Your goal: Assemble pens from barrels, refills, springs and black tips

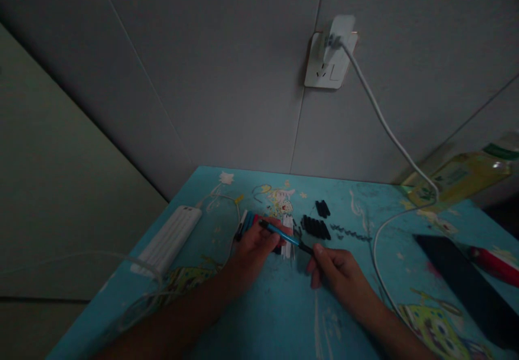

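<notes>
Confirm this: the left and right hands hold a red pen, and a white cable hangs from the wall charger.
Not red: the head view shows that the pen is blue with black ends. The left hand and right hand do hold it, and the white cable does hang from the wall charger.

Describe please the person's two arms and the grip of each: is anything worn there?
The left grip and the right grip are plain human hands; I see no glove or ring. The left arm and the right arm are bare as far as they show, without sleeve, watch or bracelet in view. The light is dim, so small markings cannot be told.
</notes>
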A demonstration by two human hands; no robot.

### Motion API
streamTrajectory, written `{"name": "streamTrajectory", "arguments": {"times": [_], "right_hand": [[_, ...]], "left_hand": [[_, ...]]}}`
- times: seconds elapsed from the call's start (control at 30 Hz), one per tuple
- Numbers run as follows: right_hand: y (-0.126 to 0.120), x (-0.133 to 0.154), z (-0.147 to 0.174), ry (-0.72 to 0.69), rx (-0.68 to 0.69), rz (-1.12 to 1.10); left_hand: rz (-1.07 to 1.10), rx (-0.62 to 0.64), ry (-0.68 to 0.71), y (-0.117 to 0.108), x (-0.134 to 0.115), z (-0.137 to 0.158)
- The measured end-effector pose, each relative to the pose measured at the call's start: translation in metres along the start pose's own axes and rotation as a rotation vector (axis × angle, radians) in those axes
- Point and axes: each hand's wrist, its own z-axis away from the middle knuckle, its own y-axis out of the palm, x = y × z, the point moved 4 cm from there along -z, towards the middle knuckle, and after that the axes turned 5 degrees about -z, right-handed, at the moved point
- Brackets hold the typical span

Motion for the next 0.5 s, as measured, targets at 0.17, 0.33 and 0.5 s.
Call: {"name": "streamTrajectory", "arguments": {"times": [0.17, 0.33, 0.5], "right_hand": [[0.0020, -0.0048, -0.0001, 0.048, 0.024, -0.112], [0.0034, 0.0004, -0.0002, -0.007, 0.058, -0.094], [0.0013, -0.0009, -0.0008, -0.025, 0.048, -0.046]], "left_hand": [[-0.036, 0.023, 0.002, 0.0006, -0.0026, 0.0006], [-0.025, -0.054, -0.010, -0.0019, -0.0009, -0.0017], [0.036, -0.110, -0.020, -0.0032, 0.0022, -0.0031]]}}
